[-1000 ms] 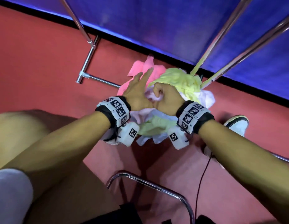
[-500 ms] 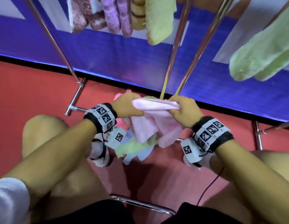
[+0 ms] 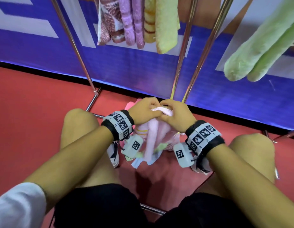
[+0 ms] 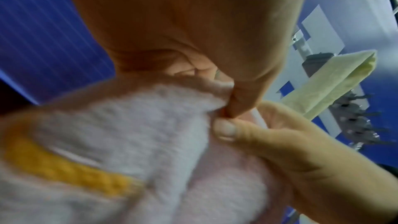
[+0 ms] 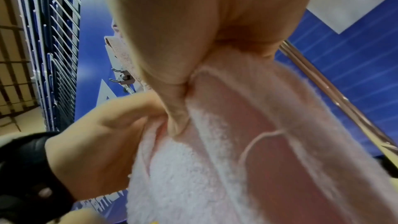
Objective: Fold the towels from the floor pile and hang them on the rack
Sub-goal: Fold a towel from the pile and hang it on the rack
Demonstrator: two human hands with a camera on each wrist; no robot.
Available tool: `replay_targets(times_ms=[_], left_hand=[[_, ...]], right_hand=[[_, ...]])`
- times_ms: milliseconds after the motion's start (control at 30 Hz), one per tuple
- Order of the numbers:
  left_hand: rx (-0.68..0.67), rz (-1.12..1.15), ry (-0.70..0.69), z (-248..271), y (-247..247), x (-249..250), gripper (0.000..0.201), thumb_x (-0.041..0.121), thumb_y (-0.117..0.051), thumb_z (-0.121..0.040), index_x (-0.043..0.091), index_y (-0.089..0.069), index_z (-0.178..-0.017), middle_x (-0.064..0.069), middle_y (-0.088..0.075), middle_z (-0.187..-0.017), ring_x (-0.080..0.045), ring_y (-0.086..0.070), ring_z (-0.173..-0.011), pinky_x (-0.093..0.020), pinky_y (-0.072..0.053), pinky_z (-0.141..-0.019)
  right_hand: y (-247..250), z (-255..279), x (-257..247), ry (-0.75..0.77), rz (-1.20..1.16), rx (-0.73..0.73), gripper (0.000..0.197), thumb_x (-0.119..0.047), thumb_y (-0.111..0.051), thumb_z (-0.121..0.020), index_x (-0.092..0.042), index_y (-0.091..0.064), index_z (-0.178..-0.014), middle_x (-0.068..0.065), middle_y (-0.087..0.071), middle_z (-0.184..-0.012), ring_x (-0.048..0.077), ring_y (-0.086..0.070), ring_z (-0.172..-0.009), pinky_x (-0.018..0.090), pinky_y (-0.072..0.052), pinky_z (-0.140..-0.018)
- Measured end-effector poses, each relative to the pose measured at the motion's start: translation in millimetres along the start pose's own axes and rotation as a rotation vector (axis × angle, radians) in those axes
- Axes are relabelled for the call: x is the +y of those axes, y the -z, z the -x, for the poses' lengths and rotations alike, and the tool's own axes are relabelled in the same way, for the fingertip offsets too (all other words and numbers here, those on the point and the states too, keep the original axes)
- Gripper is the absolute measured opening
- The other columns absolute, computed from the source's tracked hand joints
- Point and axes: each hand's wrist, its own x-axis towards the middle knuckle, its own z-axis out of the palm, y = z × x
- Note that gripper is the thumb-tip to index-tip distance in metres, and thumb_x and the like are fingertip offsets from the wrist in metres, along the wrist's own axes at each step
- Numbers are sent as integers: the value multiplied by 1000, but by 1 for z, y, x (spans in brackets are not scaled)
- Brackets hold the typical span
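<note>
Both my hands hold a pale pink towel [image 3: 155, 134] by its top edge, close together above the floor pile [image 3: 139, 157]. My left hand [image 3: 145, 109] pinches the edge on the left; my right hand [image 3: 175, 115] grips it on the right, the thumbs almost touching. The towel [image 4: 133, 125] hangs down between my knees, and an orange stripe [image 4: 64, 164] shows on it in the left wrist view. In the right wrist view the same towel [image 5: 226, 151] drops in folds from my right hand. Several folded towels [image 3: 136, 22] hang on the rack [image 3: 184, 46] above.
The rack's chrome legs [image 3: 200, 51] slant down to the red floor just behind my hands. Two green towels [image 3: 258, 46] hang at the upper right. A blue and white wall panel [image 3: 126, 71] stands behind. My knees [image 3: 77, 122] flank the pile, and a floor bar [image 3: 151, 209] lies near me.
The towel has been lifted from the pile. My hands, spread along its edge half a second ago, have come together so the two ends meet. The head view has tilted up.
</note>
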Motion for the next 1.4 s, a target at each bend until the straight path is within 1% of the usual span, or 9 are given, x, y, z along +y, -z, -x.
replay_targets(times_ms=[100,267,467,533,600,700,867,1100,1400], left_hand=[[-33,-75,117,15,0,-22,15,11,-68,-75,15,-60,-87,8,-52,-62,1,-43,-49,-21,-36,-53],[108,-147,208,24,-3,-43,17,21,-48,-58,16,-59,-70,2,-51,-60,-21,-47,-61,-27,-32,-55],[319,48,150,27,3,-51,23,9,-50,-73,26,-46,-58,12,-42,-54,-2,-38,-54,-27,-31,-61],[289,199,152,30,-4,-43,32,-5,-53,-85,21,-55,-66,13,-51,-47,3,-47,-47,-19,-39,-56],[213,288,109,35,-15,-31,34,-12,-51,-88,15,-58,-70,9,-59,-48,3,-52,-45,-10,-41,-53],[105,315,61,37,-31,-30,10,1,-59,-75,9,-64,-76,-21,-67,-70,-6,-58,-59,-19,-48,-63],[103,227,57,33,-41,-38,13,14,-75,-67,4,-70,-75,-12,-71,-79,-10,-62,-74,-33,-53,-74],[98,375,211,25,-32,-46,49,46,-83,-63,5,-64,-82,-5,-64,-82,-13,-57,-74,-27,-47,-73],[23,279,137,28,-27,-53,12,-10,-67,-81,1,-64,-83,-15,-67,-78,-15,-65,-66,-32,-52,-68]], right_hand=[[-4,12,10,27,45,22,19,-29,-69,-88,-24,-72,-106,-3,-73,-106,18,-64,-98,20,-39,-80],[-4,13,32,-95,117,58,17,-40,-40,-86,-27,-51,-85,2,-63,-83,36,-59,-83,37,-43,-70],[-7,15,40,-223,82,74,24,-21,-55,-91,-26,-45,-69,3,-55,-75,33,-56,-79,33,-32,-65],[-17,18,34,-202,41,54,4,-27,-55,-83,-23,-55,-82,4,-60,-79,32,-57,-78,36,-41,-68],[-28,23,30,-156,-10,32,32,-30,-62,-77,-20,-58,-107,2,-64,-92,28,-59,-84,36,-47,-76],[-43,28,19,-55,-45,-44,72,-18,-75,-74,-25,-44,-138,-3,-63,-114,17,-61,-96,29,-48,-84],[-57,26,17,47,-22,-118,80,-19,-81,-74,-20,-42,-144,3,-63,-126,21,-62,-102,23,-41,-84],[-42,26,24,-46,-6,81,17,-42,-61,-85,-26,-57,-80,-6,-60,-73,23,-57,-73,31,-38,-63],[-33,21,32,-109,-177,218,22,-26,-65,-90,-22,-50,-74,-5,-52,-63,18,-50,-62,38,-45,-59]])
